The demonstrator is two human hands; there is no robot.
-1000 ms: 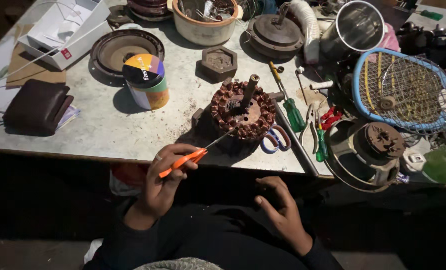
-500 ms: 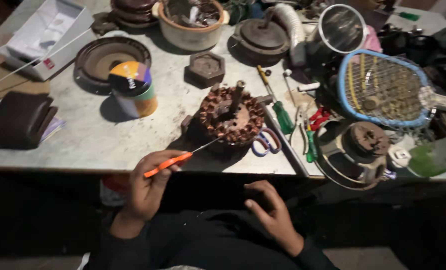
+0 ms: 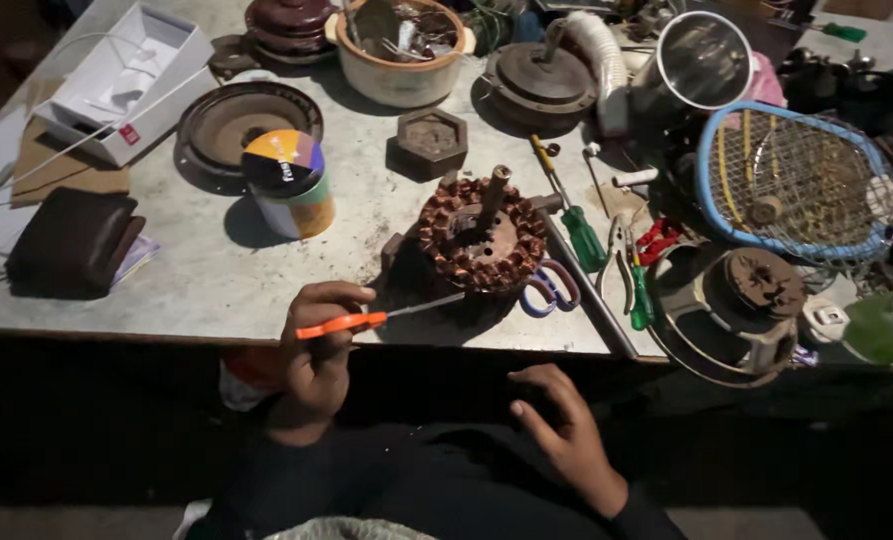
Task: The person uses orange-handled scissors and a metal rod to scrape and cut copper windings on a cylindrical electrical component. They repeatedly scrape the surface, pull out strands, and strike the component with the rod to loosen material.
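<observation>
My left hand (image 3: 316, 350) grips an orange-handled screwdriver (image 3: 346, 323) at the table's front edge. Its thin shaft points right toward the lower left side of a round fan motor stator (image 3: 481, 237) with copper windings and a short shaft sticking up. My right hand (image 3: 556, 420) hangs below the table edge over my dark lap, fingers loosely spread and holding nothing.
Purple-handled scissors (image 3: 546, 288), a green screwdriver (image 3: 581, 235) and pliers (image 3: 631, 275) lie right of the stator. A colourful can (image 3: 288, 185), a dark wallet (image 3: 71, 240), a white box (image 3: 126, 85), a bowl (image 3: 401, 45), a blue racket (image 3: 796, 180) and motor housings (image 3: 736, 310) crowd the table (image 3: 196, 290).
The left hand has kept its hold on the screwdriver, its tip staying near the stator. The right hand has stayed low over my lap. The view has shifted slightly.
</observation>
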